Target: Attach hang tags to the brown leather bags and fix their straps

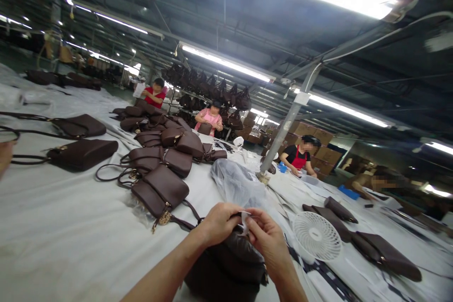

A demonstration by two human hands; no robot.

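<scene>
A dark brown bag (226, 269) stands at the bottom centre, right below both hands. My left hand (221, 222) is closed at the bag's top, thumb and fingers pinched at the left side of a small white piece (244, 222). From the right, my right hand (265, 233) pinches the same white piece between thumb and fingers. It looks thin, like paper or tissue; its lower end is close to the bag's opening. Another brown bag (161, 191) with a round gold charm (164, 217) lies just to the left.
Many brown bags (173, 137) are heaped on the white-covered table (71, 217). Clear plastic (240, 181) lies ahead. A white fan (316, 236) and more bags (385, 252) are at right. A pole (290, 127) rises beyond; several people work farther off.
</scene>
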